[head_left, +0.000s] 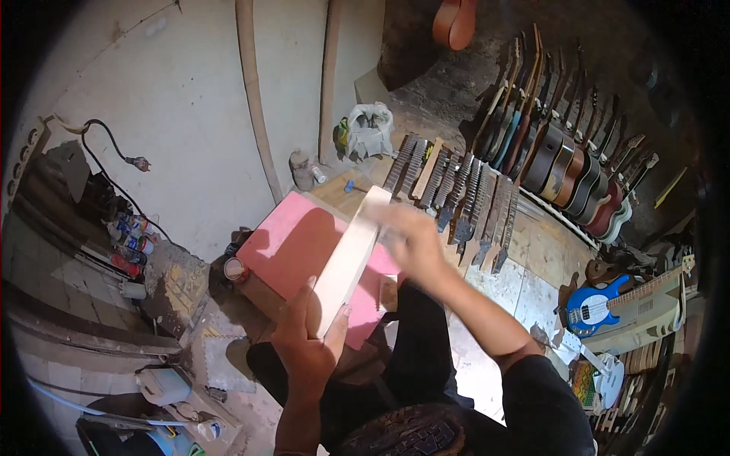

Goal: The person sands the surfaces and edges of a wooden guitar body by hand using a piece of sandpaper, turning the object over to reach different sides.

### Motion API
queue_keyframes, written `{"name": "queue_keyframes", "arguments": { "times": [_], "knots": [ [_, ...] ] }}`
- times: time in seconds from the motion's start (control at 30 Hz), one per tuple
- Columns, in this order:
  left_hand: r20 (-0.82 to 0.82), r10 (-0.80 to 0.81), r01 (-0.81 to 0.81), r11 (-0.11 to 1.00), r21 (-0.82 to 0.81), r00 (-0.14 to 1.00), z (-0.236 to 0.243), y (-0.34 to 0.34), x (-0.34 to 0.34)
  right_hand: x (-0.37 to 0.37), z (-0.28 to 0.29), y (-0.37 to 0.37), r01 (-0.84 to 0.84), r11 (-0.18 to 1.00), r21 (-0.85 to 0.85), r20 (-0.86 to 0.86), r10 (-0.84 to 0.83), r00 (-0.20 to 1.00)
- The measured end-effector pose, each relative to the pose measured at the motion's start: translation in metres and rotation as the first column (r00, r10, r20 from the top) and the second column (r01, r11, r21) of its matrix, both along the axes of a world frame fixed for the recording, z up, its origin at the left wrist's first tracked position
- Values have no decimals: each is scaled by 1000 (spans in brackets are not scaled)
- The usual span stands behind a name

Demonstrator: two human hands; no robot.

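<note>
My left hand (312, 334) grips the lower end of a long, pale wooden bar (344, 266), held at a slant with its far end away from me. My right hand (407, 239) is blurred beside the bar's upper part; whether it holds anything cannot be made out. Under the bar lies a pink board (285, 235), with a small wood piece (388, 292) by its right side.
Rows of guitar necks (437, 182) lie beyond the board, and racked guitars (559, 163) stand at right, near a blue bass (597, 308). A jar (236, 270), a white bag (369, 129) and a wall with a hanging plug (139, 163) are also around.
</note>
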State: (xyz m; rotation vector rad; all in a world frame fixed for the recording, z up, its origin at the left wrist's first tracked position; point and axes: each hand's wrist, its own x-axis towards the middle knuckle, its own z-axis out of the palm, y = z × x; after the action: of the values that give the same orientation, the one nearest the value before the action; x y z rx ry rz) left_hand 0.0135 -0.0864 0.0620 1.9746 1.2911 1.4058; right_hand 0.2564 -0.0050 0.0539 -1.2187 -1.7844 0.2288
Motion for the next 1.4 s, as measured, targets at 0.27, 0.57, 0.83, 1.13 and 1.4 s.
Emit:
{"name": "queue_keyframes", "arguments": {
  "times": [0.27,0.57,0.83,1.13,1.4],
  "knots": [
    [68,-1,1,1000,-11,998,-8,1,-3,-29,2,-39,-236,970,51,46,234,971],
    [100,-43,49,998,-51,994,-9,-4,-2,-36,25,-53,-262,963,61,25,261,965],
    [109,-26,41,990,-137,994,-2,-2,-5,-43,49,-51,-236,970,-60,89,240,967],
    [92,67,-64,997,-38,993,6,0,5,-30,41,-35,-208,961,-181,82,226,971],
    [142,-4,12,998,-57,990,-6,-1,17,39,66,25,87,908,-410,535,162,829]
  ]
}}
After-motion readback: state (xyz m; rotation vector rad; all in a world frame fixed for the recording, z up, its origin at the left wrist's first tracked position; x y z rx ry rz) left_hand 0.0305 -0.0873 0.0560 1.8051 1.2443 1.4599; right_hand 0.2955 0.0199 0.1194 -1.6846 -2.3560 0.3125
